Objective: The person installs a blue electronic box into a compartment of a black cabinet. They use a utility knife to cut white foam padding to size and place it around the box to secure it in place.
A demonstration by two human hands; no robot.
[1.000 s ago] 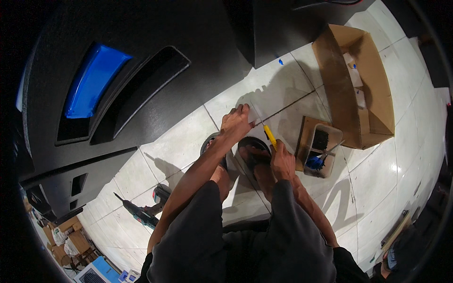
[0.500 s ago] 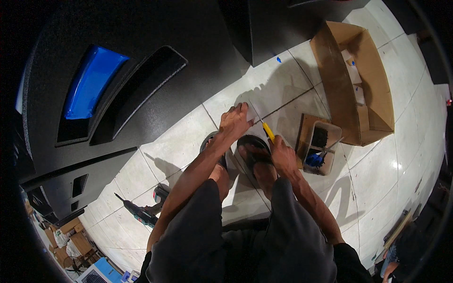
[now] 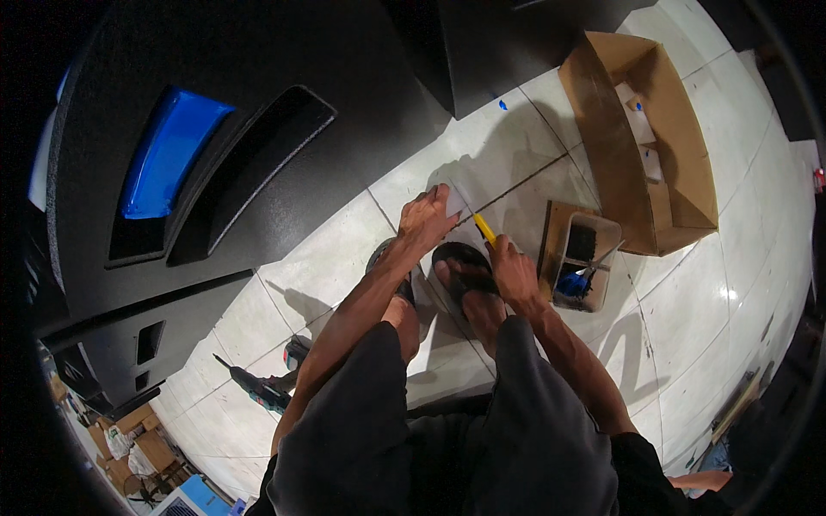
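My right hand (image 3: 516, 273) is wrapped round the yellow handle of a utility knife (image 3: 484, 229). The knife's thin blade points up and left, against or very close to a small flat white piece (image 3: 455, 201). That piece is pinched in my left hand (image 3: 423, 222) just above the tiled floor. I cannot tell whether it is plastic, foam or card. Both hands are in front of my sandalled feet. Right of the knife hand, a clear plastic tub (image 3: 601, 292) contains black bits and something blue, and it rests partly on a brown wooden board (image 3: 553, 225).
A large black textured cabinet (image 3: 361, 163) with curved slots fills the upper left; one slot has a glossy blue insert (image 3: 168, 159). An open cardboard box (image 3: 602, 138) with white pieces stands at upper right. A cordless drill (image 3: 258, 387) lies lower left. Another person's arm (image 3: 701, 482) shows lower right.
The knife has shifted slightly away from me along the white piece, which now shows more clearly. My left hand keeps its grip. At lower right, the other person's arm has come further into view.
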